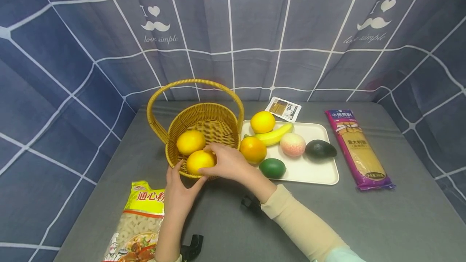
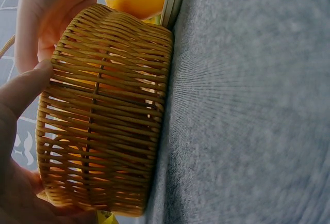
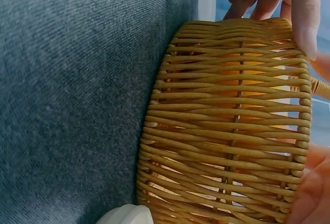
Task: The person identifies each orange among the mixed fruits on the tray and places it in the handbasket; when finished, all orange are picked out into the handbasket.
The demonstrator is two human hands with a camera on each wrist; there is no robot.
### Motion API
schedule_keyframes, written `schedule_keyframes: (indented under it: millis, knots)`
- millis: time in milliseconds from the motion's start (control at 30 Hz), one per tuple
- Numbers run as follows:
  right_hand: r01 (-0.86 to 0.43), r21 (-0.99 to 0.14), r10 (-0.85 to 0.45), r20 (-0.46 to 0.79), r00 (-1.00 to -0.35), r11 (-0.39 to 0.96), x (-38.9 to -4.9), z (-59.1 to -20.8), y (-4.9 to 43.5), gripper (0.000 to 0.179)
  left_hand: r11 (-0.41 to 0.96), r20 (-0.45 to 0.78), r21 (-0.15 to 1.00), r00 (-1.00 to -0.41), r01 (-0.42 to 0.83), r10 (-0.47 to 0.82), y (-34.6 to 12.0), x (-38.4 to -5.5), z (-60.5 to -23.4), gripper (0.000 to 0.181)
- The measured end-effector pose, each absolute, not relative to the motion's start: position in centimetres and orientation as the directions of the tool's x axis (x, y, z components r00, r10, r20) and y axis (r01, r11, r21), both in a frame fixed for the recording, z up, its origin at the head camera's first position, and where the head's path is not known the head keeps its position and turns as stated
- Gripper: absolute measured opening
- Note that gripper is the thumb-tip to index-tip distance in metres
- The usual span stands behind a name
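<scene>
1. Lemon [image 1: 200,162] sits inside the near part of the wicker basket [image 1: 214,129], just behind the near rim. Weave in both wrist views shows yellow-orange through it, so it is below rim level at least in part. Contact with the basket floor: can't tell.
2. Key relation: lemon lies directly left of the right hand [image 1: 228,163], which comes in from the right over the near-right rim. Long axis looks roughly left-right, right end tipped slightly away from the person.
3. Second lemon [image 1: 191,142] is behind and a bit left of the first, also in the basket. Touching or only just apart: can't tell.
4. Right grip: pinching the lemon, thumb on the near side, fingers on the far side. Spread is about the fruit's width.
5. Left grip: left hand [image 1: 181,195] holds the basket at its near-left edge, thumb on the rim, fingers around the outer side, spread wide. Not on either lemon.
6. Tray [image 1: 320,173] with other fruit is on the desk [image 1: 233,221], close by the basket's right side.
</scene>
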State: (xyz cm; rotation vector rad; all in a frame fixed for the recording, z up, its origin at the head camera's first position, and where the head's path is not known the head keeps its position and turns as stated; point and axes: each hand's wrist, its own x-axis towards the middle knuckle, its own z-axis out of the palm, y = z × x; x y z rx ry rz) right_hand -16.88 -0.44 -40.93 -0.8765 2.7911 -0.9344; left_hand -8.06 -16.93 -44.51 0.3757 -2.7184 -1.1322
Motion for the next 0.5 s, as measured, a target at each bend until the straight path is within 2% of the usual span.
schedule_keyframes:
  millis: [167,500]
  knots:
    - [-0.493,-0.588,-0.546,0.103,-0.832,0.641,-16.8,-40.9,-0.2,0.07,0.681,0.069,0.715,-0.952,-0.16,-0.297,-16.9,-8.1,-44.5,0.092]
    - [-0.444,-0.701,-0.539,0.1,-0.836,0.558,-16.5,-40.1,0.9,0.078,0.68,0.068,0.715,-0.953,-0.16,-0.296,-16.8,-8.1,-44.4,0.092]
